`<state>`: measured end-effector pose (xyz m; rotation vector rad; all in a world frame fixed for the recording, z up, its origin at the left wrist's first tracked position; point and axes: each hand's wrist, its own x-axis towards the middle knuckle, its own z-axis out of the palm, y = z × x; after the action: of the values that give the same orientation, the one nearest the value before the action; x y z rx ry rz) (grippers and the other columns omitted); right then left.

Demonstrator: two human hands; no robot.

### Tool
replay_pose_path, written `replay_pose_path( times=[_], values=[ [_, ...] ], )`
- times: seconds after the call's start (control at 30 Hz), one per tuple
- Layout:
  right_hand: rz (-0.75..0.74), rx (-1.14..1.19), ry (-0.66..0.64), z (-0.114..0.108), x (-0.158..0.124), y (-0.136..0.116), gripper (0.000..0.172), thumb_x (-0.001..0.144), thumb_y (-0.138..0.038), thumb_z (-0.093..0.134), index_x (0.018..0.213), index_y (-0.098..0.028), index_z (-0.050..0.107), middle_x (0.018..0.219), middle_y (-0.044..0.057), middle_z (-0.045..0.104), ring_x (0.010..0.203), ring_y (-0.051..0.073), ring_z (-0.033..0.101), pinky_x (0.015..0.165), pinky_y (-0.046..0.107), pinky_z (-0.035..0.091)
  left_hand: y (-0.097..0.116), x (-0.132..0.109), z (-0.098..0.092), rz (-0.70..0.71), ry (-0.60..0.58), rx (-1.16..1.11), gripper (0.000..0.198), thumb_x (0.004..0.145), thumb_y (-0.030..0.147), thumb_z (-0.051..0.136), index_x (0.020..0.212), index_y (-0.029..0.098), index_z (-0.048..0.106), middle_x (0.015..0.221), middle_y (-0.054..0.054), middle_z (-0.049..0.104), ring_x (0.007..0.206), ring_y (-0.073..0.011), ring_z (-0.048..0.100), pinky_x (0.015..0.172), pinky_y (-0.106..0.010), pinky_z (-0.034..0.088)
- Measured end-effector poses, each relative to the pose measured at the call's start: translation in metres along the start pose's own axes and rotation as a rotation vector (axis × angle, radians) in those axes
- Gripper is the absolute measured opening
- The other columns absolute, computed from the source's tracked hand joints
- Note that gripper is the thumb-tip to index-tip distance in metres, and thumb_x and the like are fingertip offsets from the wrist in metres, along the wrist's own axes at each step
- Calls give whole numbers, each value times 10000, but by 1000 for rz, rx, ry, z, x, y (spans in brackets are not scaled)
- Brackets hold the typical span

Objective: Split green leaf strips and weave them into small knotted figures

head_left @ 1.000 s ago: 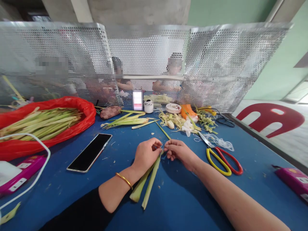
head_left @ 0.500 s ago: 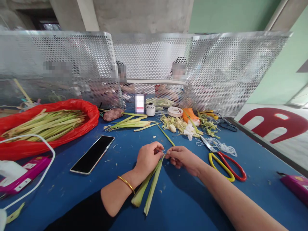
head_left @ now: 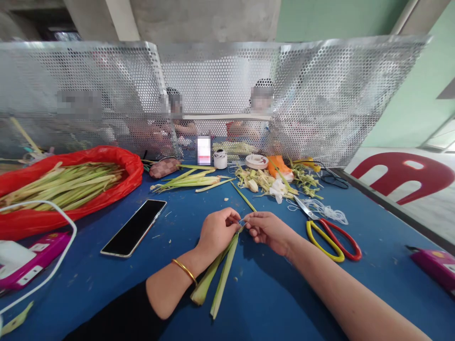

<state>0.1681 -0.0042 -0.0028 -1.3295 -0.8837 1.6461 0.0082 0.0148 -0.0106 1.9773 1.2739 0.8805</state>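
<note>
Two green plant stalks (head_left: 225, 279) lie on the blue table, their thick cut ends toward me and their thin tips together under my fingers. My left hand (head_left: 217, 233) pinches at those tips, with its fingertips partly hidden. Between my hands a thin pale string (head_left: 242, 220) curves in a small loop at the tips. My right hand (head_left: 266, 229) is closed on the string between thumb and forefinger, the other fingers curled. Just beyond the right hand lies a single green stem (head_left: 244, 196). Scissors (head_left: 325, 237) with yellow and red handles rest to its right.
A red bag (head_left: 124, 189) of stalks and a dark phone (head_left: 134, 228) lie left. Loose stalks (head_left: 192, 180), plant scraps (head_left: 259, 182), a tape roll (head_left: 256, 161) and tangled white string (head_left: 325, 210) sit further back. A perforated metal screen (head_left: 220, 71) stands behind, people beyond it.
The string loop between my hands shows more clearly, and my fingertips have shifted slightly around the stalk tips. The whole view has moved a little; the stalks stay in place.
</note>
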Motion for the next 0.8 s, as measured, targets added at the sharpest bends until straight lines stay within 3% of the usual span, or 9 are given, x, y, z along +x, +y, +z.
replay_pose_path(
  times=[0.2,0.5,0.6,0.73,0.8],
  values=[
    [14,-67,-63,0,-6,-2,114,643,-111,648,753,-144,646,572,-33,574,446,68,526,413,185,484,-1,2,-3,-1,6,-15,116,685,158,626,778,212,669,700,16,694,653,-138,641,634,-239,484],
    [-89,-114,12,-9,3,-1,53,664,-101,619,671,-146,646,453,-47,512,419,73,487,400,171,460,-3,4,-4,-16,-7,-48,145,660,130,637,783,202,665,685,16,682,648,-137,631,637,-241,482],
    [-117,-48,-1,-12,3,-4,35,693,-132,598,681,-158,620,554,-17,588,492,82,561,448,172,479,-2,4,-4,-20,-1,-54,138,654,122,638,768,196,661,670,18,674,639,-135,624,635,-238,479],
    [-196,98,-60,-10,0,-6,38,737,-194,605,755,-164,591,873,46,696,646,97,651,548,192,515,-2,4,-5,-6,-29,-75,144,667,123,626,786,194,664,702,12,689,664,-139,638,639,-237,482],
    [-208,139,-101,-7,-1,-5,70,748,-212,603,793,-168,572,872,53,697,691,118,672,599,214,529,-3,5,-6,0,-63,-89,143,676,131,621,797,192,667,730,5,700,680,-141,646,640,-234,481]
  ],
)
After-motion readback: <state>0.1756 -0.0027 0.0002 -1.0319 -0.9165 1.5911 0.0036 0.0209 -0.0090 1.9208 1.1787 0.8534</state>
